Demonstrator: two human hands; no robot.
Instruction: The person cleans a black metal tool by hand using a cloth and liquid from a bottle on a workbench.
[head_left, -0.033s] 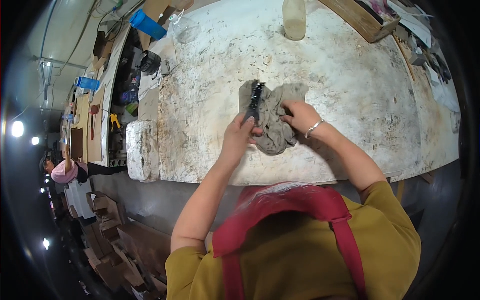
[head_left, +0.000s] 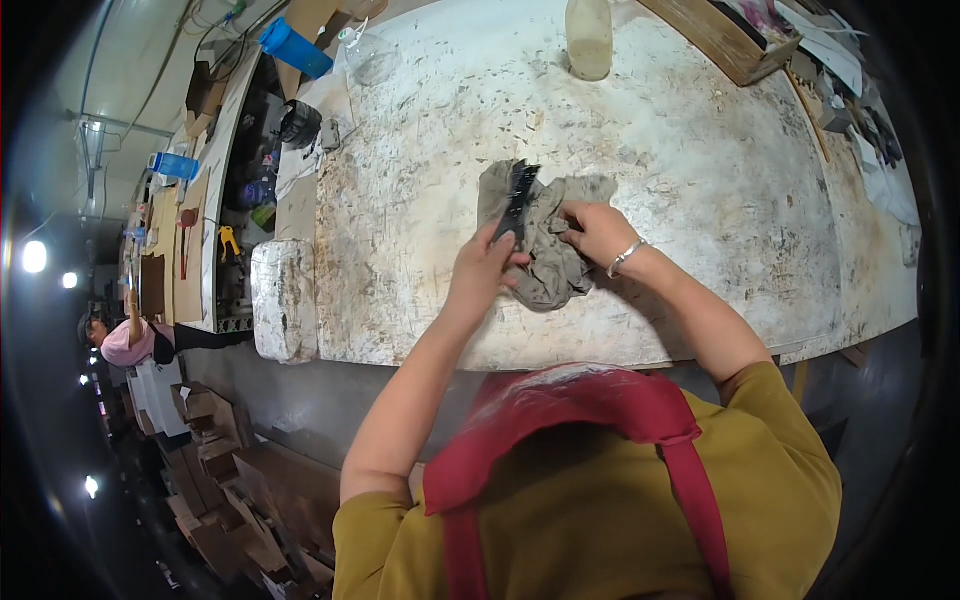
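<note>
A crumpled grey-brown cloth (head_left: 552,275) lies on the worn white worktable (head_left: 420,180) in front of me. My left hand (head_left: 478,272) grips a narrow black toothed strip (head_left: 518,195) by its near end, thumb on top. The strip slants away from me over the cloth's left part; its exact kind is not clear. On the right side of the cloth, my right hand (head_left: 602,236), with a silver bracelet at its wrist, pinches the fabric between curled fingers. Part of the cloth is hidden under both hands.
A cloudy bottle (head_left: 589,40) stands at the back, with a wooden tray (head_left: 725,40) to its right. At the far left are a blue cup (head_left: 296,50), a clear plastic bottle (head_left: 370,58) and a wrapped block (head_left: 283,300). Another person (head_left: 130,343) stands off to the left.
The black strip has shifted slightly right at its far end, and my left hand has moved slightly with it. My right hand stays on the cloth.
</note>
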